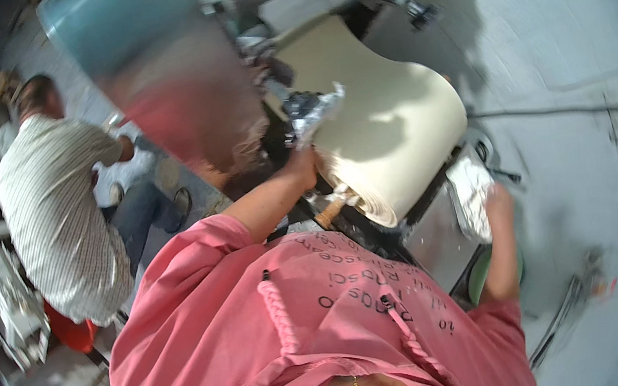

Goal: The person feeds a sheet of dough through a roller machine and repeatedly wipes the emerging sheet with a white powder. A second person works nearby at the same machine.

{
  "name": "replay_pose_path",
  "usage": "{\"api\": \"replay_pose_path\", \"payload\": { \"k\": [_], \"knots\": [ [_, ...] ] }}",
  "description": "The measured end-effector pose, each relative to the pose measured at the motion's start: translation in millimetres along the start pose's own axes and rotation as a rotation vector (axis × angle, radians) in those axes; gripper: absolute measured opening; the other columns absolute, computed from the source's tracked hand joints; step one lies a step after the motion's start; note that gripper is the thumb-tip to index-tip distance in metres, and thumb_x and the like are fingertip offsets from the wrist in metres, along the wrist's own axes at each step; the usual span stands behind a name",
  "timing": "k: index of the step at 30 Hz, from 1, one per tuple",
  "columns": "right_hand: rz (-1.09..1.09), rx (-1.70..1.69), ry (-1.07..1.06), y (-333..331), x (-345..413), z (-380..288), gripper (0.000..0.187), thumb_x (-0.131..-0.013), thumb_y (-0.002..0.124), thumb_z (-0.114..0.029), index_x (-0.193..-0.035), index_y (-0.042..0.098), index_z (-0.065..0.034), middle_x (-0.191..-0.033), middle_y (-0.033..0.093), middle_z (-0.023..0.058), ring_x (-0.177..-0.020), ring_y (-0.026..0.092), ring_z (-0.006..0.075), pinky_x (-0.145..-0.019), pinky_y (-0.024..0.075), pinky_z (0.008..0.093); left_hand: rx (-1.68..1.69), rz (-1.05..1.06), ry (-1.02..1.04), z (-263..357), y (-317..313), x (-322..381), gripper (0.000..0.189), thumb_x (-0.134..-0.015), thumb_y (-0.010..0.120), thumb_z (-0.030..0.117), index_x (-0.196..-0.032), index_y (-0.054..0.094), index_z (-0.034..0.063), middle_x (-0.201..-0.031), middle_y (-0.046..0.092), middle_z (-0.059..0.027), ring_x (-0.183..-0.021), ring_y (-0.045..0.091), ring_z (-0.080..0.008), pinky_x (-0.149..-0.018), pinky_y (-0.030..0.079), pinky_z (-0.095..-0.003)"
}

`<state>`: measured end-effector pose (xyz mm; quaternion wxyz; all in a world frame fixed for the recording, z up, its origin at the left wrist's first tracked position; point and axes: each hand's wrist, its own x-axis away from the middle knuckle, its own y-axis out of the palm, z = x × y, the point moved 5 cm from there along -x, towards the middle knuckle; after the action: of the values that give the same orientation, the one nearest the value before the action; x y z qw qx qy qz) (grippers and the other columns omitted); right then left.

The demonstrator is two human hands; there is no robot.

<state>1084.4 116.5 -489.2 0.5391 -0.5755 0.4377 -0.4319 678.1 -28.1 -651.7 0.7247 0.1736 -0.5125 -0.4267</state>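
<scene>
A thick roll of cream-coloured sheet point(400, 146), apparently dough, lies before me on a machine. A wooden rod point(330, 213) sticks out of its near left end. My left hand point(304, 166) is beside the roll's left edge, just below a crumpled plastic-wrapped part point(311, 115); its fingers are mostly hidden. To the right of the roll, my right hand point(498, 203) is at a tray of white powder point(469, 189), which looks like flour. That hand is blurred, and whether its fingers hold anything is unclear.
A large shiny machine cover point(156, 65) rises at the upper left. Another person point(59, 200) crouches left of it. A green bucket point(479, 278) stands below the tray. A cable point(555, 112) crosses the pale floor at right. Metal equipment point(5, 296) lines the left side.
</scene>
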Motion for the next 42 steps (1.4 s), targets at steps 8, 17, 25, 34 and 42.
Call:
{"api": "replay_pose_path", "payload": {
  "k": [8,17,25,34,42],
  "knots": [
    [0.362,-0.453,-0.706,-53.3,24.7,-262.5,0.028,-0.084,0.057,-0.017,-0.109,0.062,-0.0034,-0.116,0.059,0.0156,-0.116,0.05,0.0308,-0.106,0.0272,0.0477,-0.014,0.088,0.118,14.6,7.6,19.0,0.035,-0.09,0.054,0.035,-0.109,0.062,0.0076,-0.099,0.067,-0.0074,-0.089,0.064,-0.0212,-0.079,0.051,-0.0366],
    [-0.166,0.235,-0.646,-31.9,-105.1,-306.1,0.046,-0.091,0.044,-0.047,-0.104,0.069,-0.0107,-0.114,0.062,0.0098,-0.115,0.051,0.0216,-0.103,0.0281,0.0485,-0.235,0.163,0.247,56.9,40.6,53.1,0.052,-0.094,0.045,0.051,-0.124,0.054,0.0101,-0.119,0.06,-0.0053,-0.109,0.054,-0.0192,-0.094,0.039,-0.0358],
    [-0.091,-0.06,-1.137,-27.4,17.7,-353.1,0.038,-0.091,0.044,-0.038,-0.092,0.072,-0.0114,-0.101,0.067,0.0071,-0.103,0.058,0.025,-0.096,0.0385,0.0391,-0.054,0.023,0.017,22.7,21.5,31.4,0.05,-0.089,0.051,0.051,-0.122,0.056,0.0132,-0.118,0.061,-0.0068,-0.109,0.057,-0.0218,-0.089,0.048,-0.0406],
    [-0.101,0.158,-0.59,-19.8,-91.9,-294.1,0.059,-0.093,0.038,-0.048,-0.133,0.049,-0.0058,-0.144,0.042,0.0106,-0.136,0.035,0.0245,-0.111,0.0181,0.0482,-0.333,0.116,0.184,65.3,45.6,46.6,0.057,-0.09,0.05,0.055,-0.123,0.056,0.0093,-0.12,0.06,-0.0069,-0.111,0.053,-0.0228,-0.098,0.038,-0.0374],
    [0.421,-0.314,-0.715,-57.9,-5.4,-213.5,0.038,-0.088,0.058,-0.025,-0.121,0.058,-0.0068,-0.129,0.054,0.0161,-0.122,0.047,0.032,-0.103,0.0318,0.0435,-0.113,-0.066,0.142,35.8,29.9,29.5,0.039,-0.09,0.057,0.033,-0.119,0.057,0.0065,-0.112,0.062,-0.008,-0.102,0.059,-0.0228,-0.089,0.045,-0.0379]
  ]
}}
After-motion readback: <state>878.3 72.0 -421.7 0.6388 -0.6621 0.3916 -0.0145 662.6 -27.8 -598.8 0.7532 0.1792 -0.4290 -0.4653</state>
